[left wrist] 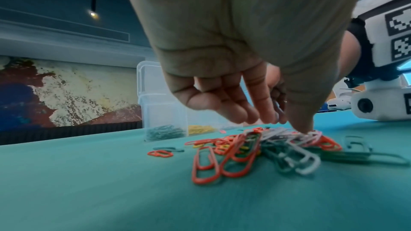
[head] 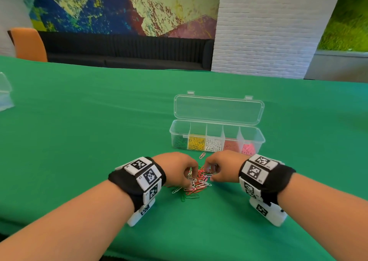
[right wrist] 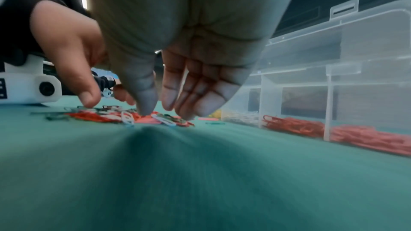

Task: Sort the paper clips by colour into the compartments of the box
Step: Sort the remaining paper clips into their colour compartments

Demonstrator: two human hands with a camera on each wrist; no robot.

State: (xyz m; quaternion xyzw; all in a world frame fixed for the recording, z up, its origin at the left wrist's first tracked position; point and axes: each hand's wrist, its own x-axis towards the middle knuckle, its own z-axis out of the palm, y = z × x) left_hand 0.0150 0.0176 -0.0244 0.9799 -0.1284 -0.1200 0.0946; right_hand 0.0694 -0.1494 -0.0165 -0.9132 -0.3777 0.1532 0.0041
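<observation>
A mixed pile of paper clips (head: 197, 181), red, pink, white and green, lies on the green tablecloth (head: 79, 131) between my hands. My left hand (head: 189, 181) reaches down on its left side; its thumb tip (left wrist: 307, 129) presses on white and pink clips, with the fingers (left wrist: 246, 111) spread apart from it. My right hand (head: 209, 174) touches the right side, thumb (right wrist: 144, 109) and fingers (right wrist: 184, 111) both down on the clips with a gap between them. Behind stands the clear box (head: 217, 129), lid open, holding green, yellow, white, red and pink clips in separate compartments.
One pink clip (head: 202, 155) lies alone between pile and box. A few green clips (head: 187, 197) lie at the pile's near edge. Another clear container (head: 5, 93) sits at the far left. An orange chair (head: 29, 43) and a black sofa (head: 129, 51) stand beyond the table.
</observation>
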